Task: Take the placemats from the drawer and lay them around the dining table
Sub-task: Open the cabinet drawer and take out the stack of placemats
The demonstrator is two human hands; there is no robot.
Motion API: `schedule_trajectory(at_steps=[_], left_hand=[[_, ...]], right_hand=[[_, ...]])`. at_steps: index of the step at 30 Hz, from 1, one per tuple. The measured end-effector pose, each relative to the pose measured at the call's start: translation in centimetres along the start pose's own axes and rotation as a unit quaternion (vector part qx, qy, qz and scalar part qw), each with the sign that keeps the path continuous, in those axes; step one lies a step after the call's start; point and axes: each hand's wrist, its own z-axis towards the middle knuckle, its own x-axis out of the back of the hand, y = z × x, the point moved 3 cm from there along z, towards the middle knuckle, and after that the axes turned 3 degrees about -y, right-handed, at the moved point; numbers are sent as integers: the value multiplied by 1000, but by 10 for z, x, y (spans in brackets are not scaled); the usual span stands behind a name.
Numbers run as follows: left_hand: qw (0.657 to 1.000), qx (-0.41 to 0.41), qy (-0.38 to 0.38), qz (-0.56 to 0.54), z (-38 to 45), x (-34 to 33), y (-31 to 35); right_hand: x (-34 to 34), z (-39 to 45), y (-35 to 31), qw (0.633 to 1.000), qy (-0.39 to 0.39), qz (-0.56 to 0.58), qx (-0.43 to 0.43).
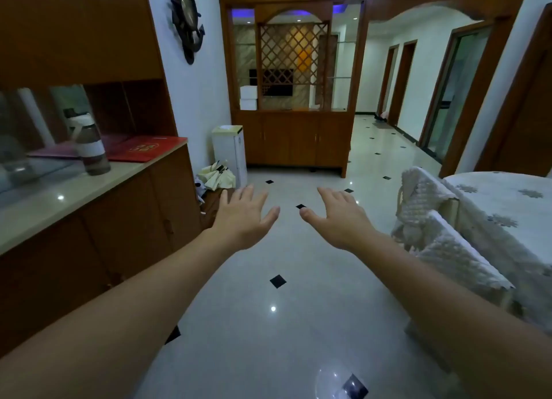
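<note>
Both arms extend forward at mid-height over the tiled floor [268, 324]. The left hand [243, 216] is spread, palm down, fingers straight and slightly fanned, holding nothing. The right hand [339, 216] is likewise spread, palm down, thumb pointing inward, holding nothing. The two hands are near each other but apart, thumbs facing across a gap.

No placemats are in view. No open drawer shows; the cabinet fronts [128, 228] along the left are closed.

Left side: a wooden sideboard with a pale surface [71, 192] whose front edge runs diagonally from the lower left toward the wall. On it stand a bottle [91, 148] and, behind it, a red folder [146, 149] reaching the far end. The left forearm passes just beside the cabinet fronts.

Right side: the dining table [507, 207], covered with a white patterned cloth, its rounded edge facing the aisle. Chairs with quilted white covers [442, 231] sit against it, their backs projecting into the walkway near the right forearm.

Between sideboard and chairs, an open aisle of glossy floor with small black diamond inlays runs ahead to a wooden partition cabinet [294, 106]. A white bin [230, 151] and a folded umbrella [216, 176] stand at the far left corner. A corridor continues to the right of the partition.
</note>
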Motion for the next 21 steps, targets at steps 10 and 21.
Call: schedule_trajectory(at_steps=[10, 21], left_hand=[[1000, 9, -11, -16, 84, -31, -52], [999, 30, -18, -38, 174, -67, -120]], right_hand=[[-42, 103, -16, 999, -19, -43, 1], [-88, 221, -25, 998, -42, -49, -5]])
